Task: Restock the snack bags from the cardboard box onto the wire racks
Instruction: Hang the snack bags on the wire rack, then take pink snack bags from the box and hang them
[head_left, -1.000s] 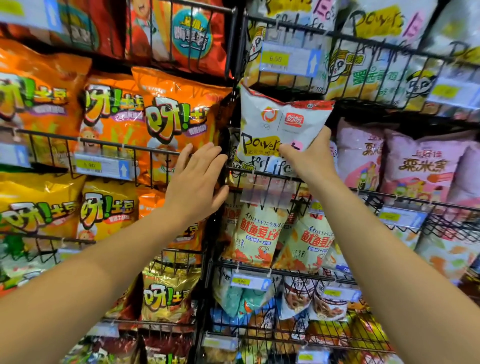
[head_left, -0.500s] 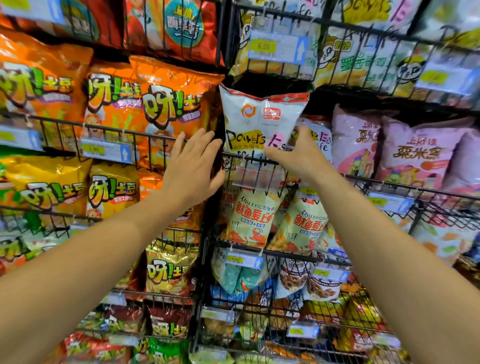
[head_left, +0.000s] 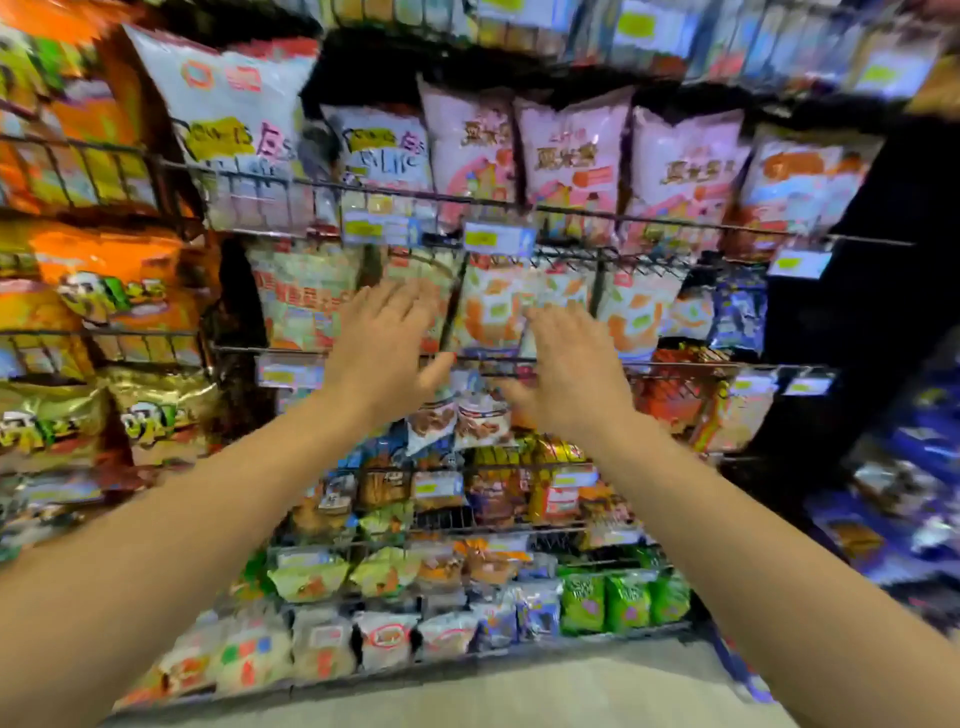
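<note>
Snack bags (head_left: 574, 166) are packed in rows on black wire racks (head_left: 597, 212) that fill the view, which is blurred throughout. A white bag with a red top edge (head_left: 228, 111) is seen standing upright in the upper left compartment of the middle rack, behind the wire front. Just beside it, to the right, a smaller white bag (head_left: 382, 145) of the same kind is seen, followed by three pink bags. Orange bags (head_left: 111, 270) are stacked on the rack at far left. Yellow price tags (head_left: 496, 238) are clipped along the rack fronts. One tier lower, orange-and-white bags (head_left: 491, 306) are lined up.

Both bare forearms are stretched forward from the bottom corners. The left hand (head_left: 384, 345) is held up with fingers straight and loosely spread, nothing gripped, in front of the lower tier. The right hand (head_left: 569, 366) is likewise held flat with fingers extended, nothing held, just beside the left. Whether either hand touches the bags cannot be told. Green packets (head_left: 621, 603) are seen near the pale floor (head_left: 519, 691). The cardboard box is out of view.
</note>
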